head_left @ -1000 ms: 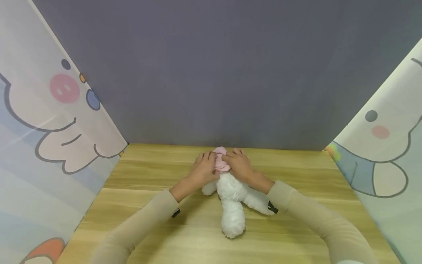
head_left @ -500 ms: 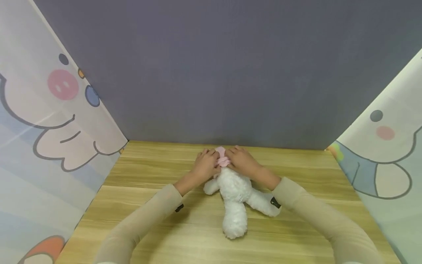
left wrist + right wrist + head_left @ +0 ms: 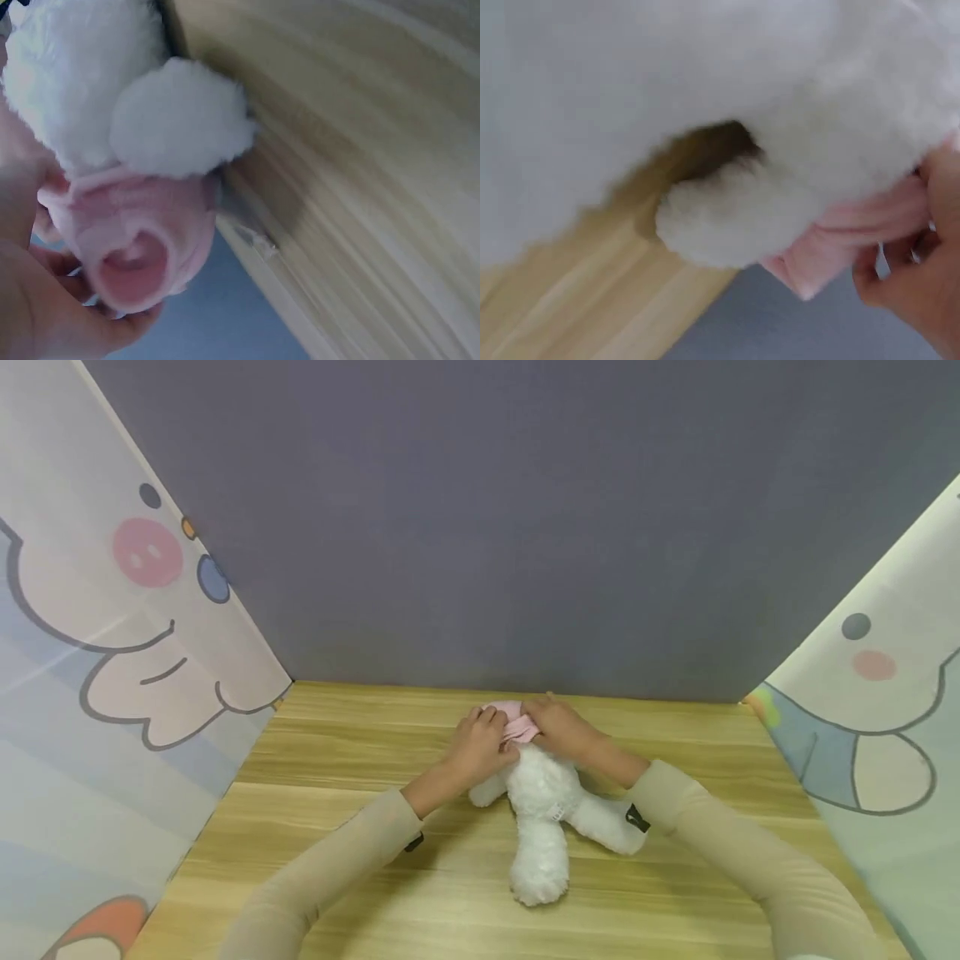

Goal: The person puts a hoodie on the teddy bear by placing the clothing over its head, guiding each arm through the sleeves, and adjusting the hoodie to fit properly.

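Observation:
A white fluffy stuffed toy (image 3: 542, 785) lies on the wooden table, legs toward the near side. Pink cloth (image 3: 520, 729) with a folded band covers its far end. My left hand (image 3: 477, 745) grips the cloth's left side, and my right hand (image 3: 562, 729) pinches its right side. The left wrist view shows a round opening in the pink garment (image 3: 142, 225), with the left hand's fingers (image 3: 75, 285) curled beneath it. A stubby white limb (image 3: 735, 217) sticks out beside the pink cloth in the right wrist view. The toy's face is hidden.
The table (image 3: 360, 743) ends at a dark grey upright panel (image 3: 510, 527). Cartoon-printed cloths hang on the left (image 3: 97, 710) and right (image 3: 892, 693). Black clips or straps (image 3: 637, 818) show by both sleeves.
Both hands and the toy have shifted slightly to the right. The pink cloth's near edge is now gathered into a folded band between the hands.

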`<state>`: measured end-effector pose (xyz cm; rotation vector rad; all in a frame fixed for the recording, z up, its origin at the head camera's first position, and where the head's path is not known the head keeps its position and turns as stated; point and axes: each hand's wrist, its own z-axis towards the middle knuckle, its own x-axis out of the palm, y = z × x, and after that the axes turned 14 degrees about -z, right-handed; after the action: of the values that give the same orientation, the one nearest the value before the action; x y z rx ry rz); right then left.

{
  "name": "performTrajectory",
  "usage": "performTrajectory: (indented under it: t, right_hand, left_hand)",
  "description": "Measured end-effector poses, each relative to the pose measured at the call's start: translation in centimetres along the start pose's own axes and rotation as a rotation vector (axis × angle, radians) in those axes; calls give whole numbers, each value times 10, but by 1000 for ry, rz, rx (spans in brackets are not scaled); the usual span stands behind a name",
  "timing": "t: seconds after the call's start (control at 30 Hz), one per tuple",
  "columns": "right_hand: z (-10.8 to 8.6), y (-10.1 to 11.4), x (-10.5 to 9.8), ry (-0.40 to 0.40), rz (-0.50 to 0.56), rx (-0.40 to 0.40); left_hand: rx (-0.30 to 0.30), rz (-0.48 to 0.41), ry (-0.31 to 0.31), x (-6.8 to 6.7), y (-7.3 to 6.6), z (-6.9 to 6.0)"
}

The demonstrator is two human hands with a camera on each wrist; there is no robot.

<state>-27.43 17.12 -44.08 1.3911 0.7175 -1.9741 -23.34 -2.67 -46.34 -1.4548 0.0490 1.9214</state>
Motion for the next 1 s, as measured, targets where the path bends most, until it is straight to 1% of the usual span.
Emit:
performTrajectory:
  t: [0.07, 0.17, 0.27, 0.3, 0.33, 0.4, 0.47, 0.53, 0.57, 0.67, 0.7, 0.77, 0.83, 0.9, 0.93, 1.0]
  right_hand:
    - [-2, -7, -12, 52, 68, -40]
    - [-3, -17, -25, 110, 80, -89]
    - [-4, -25, -27, 148, 64, -80]
    - [-4, -26, -26, 159, 57, -65]
    - [-5, -27, -23, 166, 56, -49]
    - [-6, -28, -15, 150, 57, -17]
    - [-7, -26, -6, 106, 35, 2]
    - [-9, -22, 2, 47, -1, 7]
    - [-10, -20, 6, 15, -28, 4]
    - [-15, -13, 14, -73, -112, -1]
    - [-17, -11, 17, -99, -131, 4]
    - [-20, -7, 20, -153, -151, 15]
    - [-22, -6, 20, -197, -130, 18]
    - [-24, -8, 15, -178, -72, 27]
    - [-25, -10, 12, -157, -38, 28]
    - [-25, -15, 4, -68, 39, 37]
  left_hand:
    - [-39, -23, 37, -2, 1, 2]
    - [-77, -80, 92, -7, 4, 7]
    - [-68, -130, 131, -12, 6, 12]
    - [-52, -130, 137, -13, 6, 13]
    - [-30, -110, 146, -14, 6, 14]
    - [27, -16, 157, -13, 7, 14]
    - [66, 89, 154, -10, 6, 14]
    - [81, 183, 141, -6, 4, 12]
    - [83, 214, 127, -4, 3, 11]
    - [95, 247, 70, 0, 0, 10]
    - [112, 263, 53, 2, -2, 10]
    - [164, 296, 16, 4, -3, 9]
    - [212, 319, -8, 7, -4, 8]
    - [243, 320, -15, 9, -2, 6]
    - [253, 309, -7, 9, -1, 4]
    - [276, 273, 26, 10, 0, 1]
